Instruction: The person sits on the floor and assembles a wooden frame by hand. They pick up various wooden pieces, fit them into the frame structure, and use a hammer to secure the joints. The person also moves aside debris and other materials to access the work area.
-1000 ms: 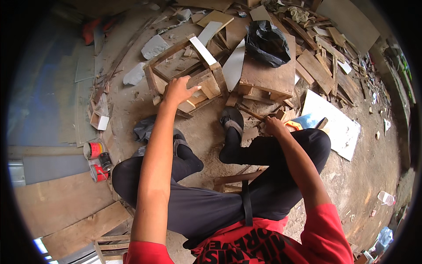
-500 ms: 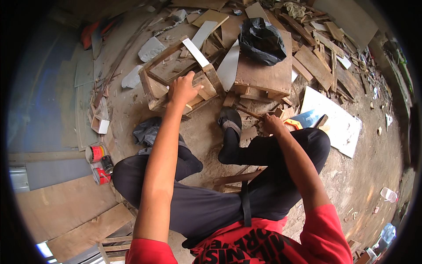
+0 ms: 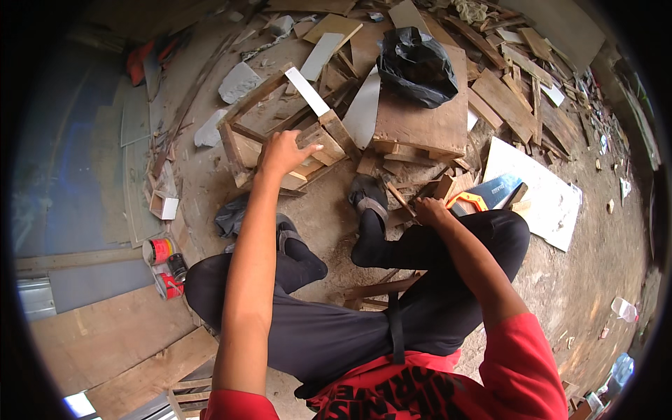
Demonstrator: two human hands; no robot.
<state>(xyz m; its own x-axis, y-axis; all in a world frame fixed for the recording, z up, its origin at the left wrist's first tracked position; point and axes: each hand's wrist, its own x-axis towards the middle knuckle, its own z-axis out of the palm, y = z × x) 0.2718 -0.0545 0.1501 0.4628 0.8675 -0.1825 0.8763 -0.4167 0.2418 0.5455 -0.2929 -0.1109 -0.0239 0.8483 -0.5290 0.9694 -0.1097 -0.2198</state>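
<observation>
A box-like wooden frame (image 3: 234,155) of nailed boards lies ahead of me on the ground, a white strip (image 3: 308,91) along its upper edge. My left hand (image 3: 281,152) rests over its near part, thumb stretched away from the fingers, against the inner boards. On the right, my right hand (image 3: 432,211) is closed around a thin wooden stick or handle (image 3: 400,198), which points up and left; its far end is hard to make out. Right beside that hand lies a handsaw (image 3: 490,190) with an orange handle, partly over a white board (image 3: 542,206).
A brown wooden box (image 3: 420,129) stands ahead with a black plastic bag (image 3: 418,66) on top. Scrap boards (image 3: 502,105) are heaped at the far right. Red cans (image 3: 168,285) stand to the left of my knee. A low wooden stool (image 3: 381,288) shows between my legs.
My left thumb and fingers have spread and shifted slightly on the frame. My right hand has moved a little down, and the stick has swung to a steeper angle.
</observation>
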